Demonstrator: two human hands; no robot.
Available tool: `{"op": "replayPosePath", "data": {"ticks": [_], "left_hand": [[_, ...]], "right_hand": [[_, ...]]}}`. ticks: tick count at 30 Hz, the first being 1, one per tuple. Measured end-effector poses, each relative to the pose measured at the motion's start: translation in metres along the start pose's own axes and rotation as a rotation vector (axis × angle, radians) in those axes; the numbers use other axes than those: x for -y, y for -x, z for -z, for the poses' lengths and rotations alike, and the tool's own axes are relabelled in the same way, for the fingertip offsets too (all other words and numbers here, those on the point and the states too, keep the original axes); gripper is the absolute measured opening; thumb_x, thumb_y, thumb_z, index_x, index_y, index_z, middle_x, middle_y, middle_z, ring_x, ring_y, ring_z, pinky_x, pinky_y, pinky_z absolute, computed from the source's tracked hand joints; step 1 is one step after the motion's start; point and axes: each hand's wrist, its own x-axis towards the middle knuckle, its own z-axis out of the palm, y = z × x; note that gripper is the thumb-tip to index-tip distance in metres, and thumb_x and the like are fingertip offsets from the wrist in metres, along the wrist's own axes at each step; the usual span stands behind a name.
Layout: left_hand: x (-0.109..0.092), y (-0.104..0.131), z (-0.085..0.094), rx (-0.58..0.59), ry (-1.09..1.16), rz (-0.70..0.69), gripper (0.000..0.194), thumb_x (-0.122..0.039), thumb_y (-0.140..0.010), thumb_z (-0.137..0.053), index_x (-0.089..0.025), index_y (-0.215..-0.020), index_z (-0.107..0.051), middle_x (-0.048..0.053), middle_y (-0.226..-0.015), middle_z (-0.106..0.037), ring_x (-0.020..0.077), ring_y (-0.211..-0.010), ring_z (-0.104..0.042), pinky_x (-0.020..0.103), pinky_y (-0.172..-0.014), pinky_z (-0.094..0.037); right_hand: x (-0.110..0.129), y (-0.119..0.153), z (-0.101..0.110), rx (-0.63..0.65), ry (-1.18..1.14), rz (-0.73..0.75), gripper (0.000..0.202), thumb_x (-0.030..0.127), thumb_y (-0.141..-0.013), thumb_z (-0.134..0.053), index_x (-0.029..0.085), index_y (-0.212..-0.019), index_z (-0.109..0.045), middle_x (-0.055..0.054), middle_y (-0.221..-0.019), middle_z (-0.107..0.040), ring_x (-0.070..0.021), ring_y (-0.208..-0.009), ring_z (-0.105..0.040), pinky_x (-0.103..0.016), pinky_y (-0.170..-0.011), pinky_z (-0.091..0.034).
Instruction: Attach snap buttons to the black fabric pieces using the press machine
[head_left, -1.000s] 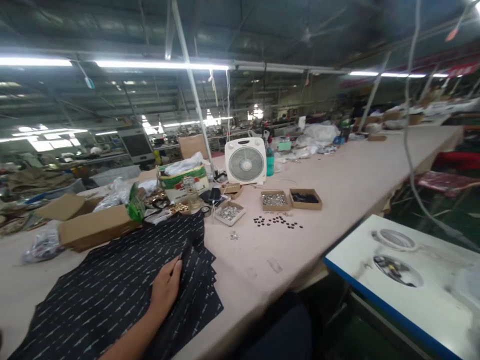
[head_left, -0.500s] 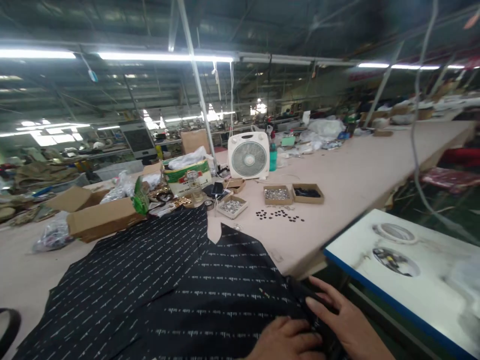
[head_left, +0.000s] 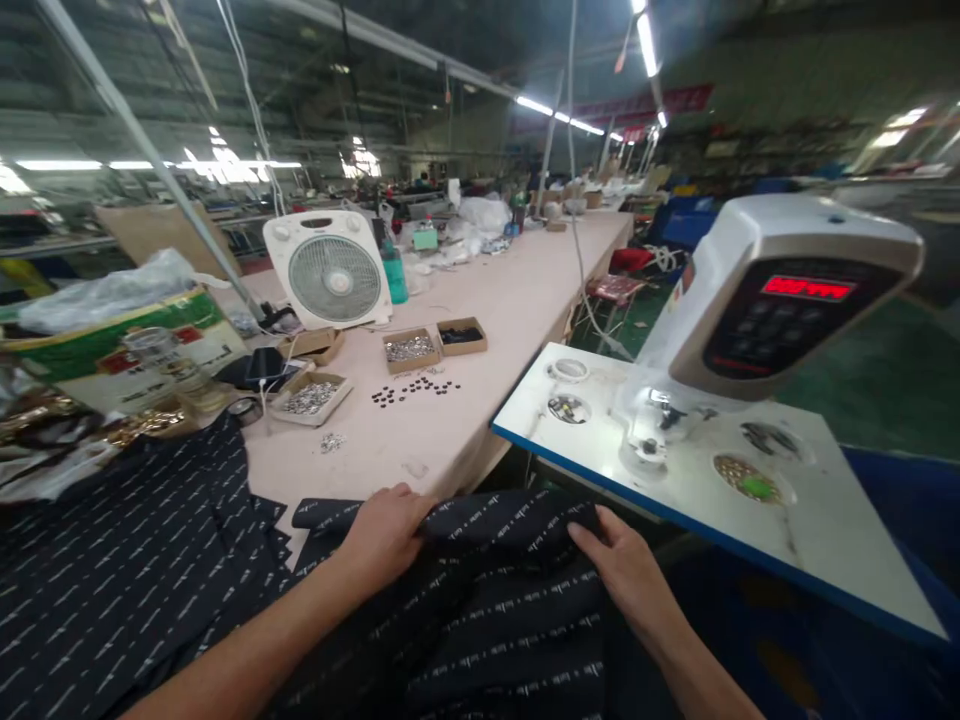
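A dark printed fabric piece (head_left: 517,610), navy-black with rows of small white lettering, stretches between my hands and hangs in folds toward me. My left hand (head_left: 386,535) is closed on its upper edge, near the front edge of the table. My right hand (head_left: 619,565) pinches the same edge farther right, thumb toward me, just short of the machine's worktop. More of the same dark fabric (head_left: 135,560) lies spread on the table at the left. The fingertips of my left hand are partly hidden by the cloth.
At right stands a white machine (head_left: 750,300) with a red display, on a blue-edged worktop (head_left: 555,455). Small boxes of metal parts (head_left: 411,348) and loose black pieces (head_left: 409,390) lie on the table (head_left: 465,420). A white fan (head_left: 334,270) and hanging cable (head_left: 574,200) are beyond.
The view has swung right, bringing the machine into sight. A fabric piece has been lifted off the spread one and drawn to the right; my hands have moved apart along its edge.
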Motion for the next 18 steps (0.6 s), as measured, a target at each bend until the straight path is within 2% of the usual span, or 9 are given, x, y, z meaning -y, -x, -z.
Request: {"op": "replayPosePath", "data": {"ticks": [2,4,6,7,10,12,14,16,18], "left_hand": [[-0.005,-0.002,0.006,0.012,-0.010,-0.046,0.027,-0.009,-0.081,-0.051,-0.020,-0.098,-0.069,0.008,-0.094,-0.071,0.0271,-0.095,-0.064,0.039,-0.085,-0.050],[-0.013,-0.005,0.015,-0.009,0.048,-0.094,0.026,-0.009,-0.081,-0.048,-0.019,-0.097,-0.067,0.008,-0.096,-0.070,0.0254,-0.095,-0.063,0.036,-0.083,-0.048],[-0.020,-0.009,0.025,0.002,0.164,-0.122,0.028,-0.013,-0.083,-0.048,-0.020,-0.104,-0.065,0.007,-0.100,-0.070,0.0239,-0.094,-0.064,0.033,-0.081,-0.047],[-0.023,-0.012,0.030,0.020,0.223,-0.126,0.027,-0.015,-0.084,-0.048,-0.021,-0.105,-0.064,0.006,-0.100,-0.070,0.0235,-0.092,-0.064,0.032,-0.080,-0.046],[-0.028,-0.019,0.045,0.057,0.371,-0.143,0.021,-0.016,-0.084,-0.046,-0.020,-0.098,-0.062,0.005,-0.095,-0.070,0.0215,-0.087,-0.063,0.029,-0.076,-0.044],[-0.029,-0.022,0.051,0.063,0.469,-0.162,0.015,-0.017,-0.085,-0.046,-0.020,-0.090,-0.060,0.003,-0.091,-0.068,0.0189,-0.083,-0.061,0.027,-0.074,-0.043],[-0.028,-0.024,0.055,0.104,0.564,-0.146,0.012,-0.026,-0.088,-0.052,-0.019,-0.086,-0.061,0.001,-0.086,-0.067,0.0173,-0.079,-0.059,0.025,-0.070,-0.041],[-0.026,-0.026,0.057,0.231,0.669,-0.118,0.022,-0.040,-0.085,-0.062,-0.018,-0.088,-0.064,0.000,-0.082,-0.066,0.0164,-0.075,-0.058,0.024,-0.066,-0.041],[-0.024,-0.027,0.058,0.408,0.765,-0.114,0.030,-0.043,-0.077,-0.071,-0.018,-0.094,-0.068,-0.002,-0.081,-0.066,0.0157,-0.073,-0.057,0.023,-0.064,-0.041]], "right_hand": [[0.016,0.006,-0.001,-0.177,0.305,0.213,0.052,0.043,-0.085,-0.065,0.020,-0.130,-0.061,-0.013,-0.133,-0.066,-0.0346,-0.122,-0.061,-0.053,-0.108,-0.043],[0.041,0.013,-0.011,-0.244,0.554,0.503,0.063,0.041,-0.083,-0.069,0.020,-0.141,-0.053,-0.014,-0.147,-0.054,-0.0352,-0.137,-0.047,-0.055,-0.116,-0.032],[0.066,0.015,-0.028,-0.126,0.693,0.715,0.073,0.039,-0.082,-0.074,0.020,-0.147,-0.047,-0.014,-0.153,-0.047,-0.0354,-0.145,-0.035,-0.056,-0.120,-0.023],[0.076,0.014,-0.036,-0.039,0.730,0.758,0.074,0.036,-0.081,-0.075,0.019,-0.147,-0.046,-0.014,-0.152,-0.048,-0.0355,-0.146,-0.034,-0.056,-0.121,-0.020],[0.090,0.000,-0.052,0.204,0.716,0.697,0.049,0.021,-0.085,-0.069,0.020,-0.133,-0.060,-0.012,-0.131,-0.067,-0.0316,-0.128,-0.055,-0.052,-0.116,-0.028],[0.092,-0.010,-0.053,0.311,0.639,0.571,0.026,0.016,-0.089,-0.060,0.022,-0.113,-0.069,-0.007,-0.111,-0.075,-0.0252,-0.104,-0.067,-0.042,-0.102,-0.042],[0.094,-0.016,-0.049,0.379,0.545,0.451,0.018,0.018,-0.092,-0.055,0.022,-0.097,-0.072,-0.004,-0.097,-0.076,-0.0207,-0.088,-0.068,-0.032,-0.083,-0.047],[0.100,-0.015,-0.044,0.424,0.466,0.371,0.017,0.019,-0.091,-0.055,0.021,-0.089,-0.072,-0.002,-0.089,-0.075,-0.0185,-0.081,-0.067,-0.027,-0.073,-0.045],[0.107,-0.013,-0.040,0.464,0.420,0.316,0.015,0.017,-0.087,-0.057,0.019,-0.083,-0.071,0.000,-0.082,-0.073,-0.0166,-0.075,-0.065,-0.025,-0.067,-0.042]]}}
